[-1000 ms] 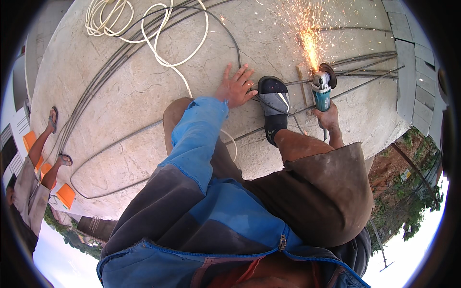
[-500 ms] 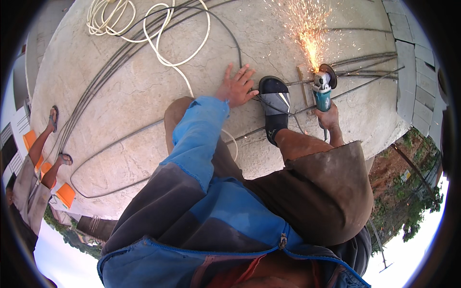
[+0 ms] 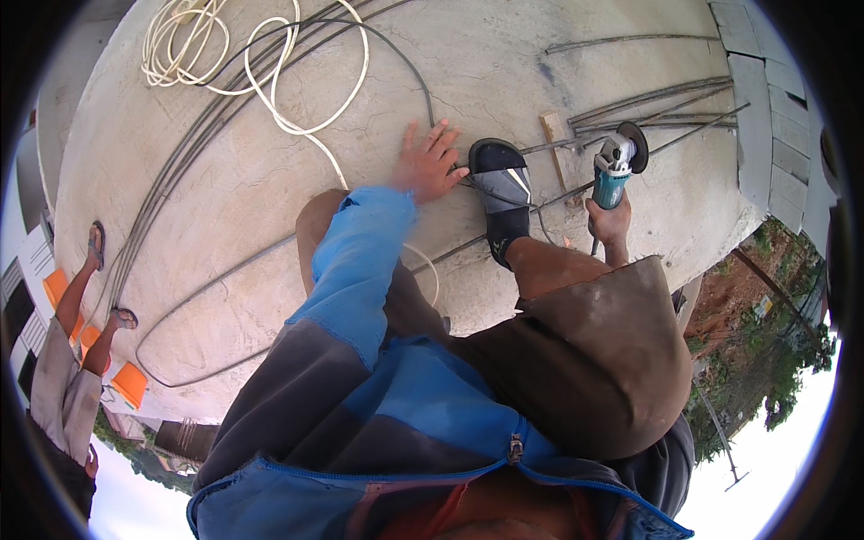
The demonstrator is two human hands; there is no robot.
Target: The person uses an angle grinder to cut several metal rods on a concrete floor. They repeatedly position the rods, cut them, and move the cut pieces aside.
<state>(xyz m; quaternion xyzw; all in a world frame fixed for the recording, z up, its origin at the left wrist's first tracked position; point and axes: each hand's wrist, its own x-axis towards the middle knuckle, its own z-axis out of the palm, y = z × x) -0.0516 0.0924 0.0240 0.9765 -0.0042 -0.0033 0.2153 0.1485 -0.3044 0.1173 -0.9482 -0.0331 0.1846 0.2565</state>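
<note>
My right hand [image 3: 610,219] is wrapped around the body of a teal angle grinder [image 3: 608,186]. The grinder's dark disc [image 3: 635,147] is raised at the far end, with no sparks coming off it. Left of it, my left hand [image 3: 432,165] is low over the concrete with fingers spread, slightly blurred, close to a dark cable and the toe of my sandal. My foot in a black and grey sandal [image 3: 500,180] presses on thin steel rods. A narrow wooden strip [image 3: 555,151] lies between the sandal and the grinder, near a steel rod [image 3: 661,148].
More steel rods [image 3: 648,101] lie at the right. Long bent rods [image 3: 171,171] and a coiled white cable [image 3: 184,45] spread across the left. Another person's legs [image 3: 76,297] stand at the far left near orange containers [image 3: 130,382]. Grey blocks [image 3: 751,117] line the right edge.
The stream of sparks has stopped. My right hand has lifted the grinder slightly, away from the rod and the wooden strip. My left hand stays spread near the sandal.
</note>
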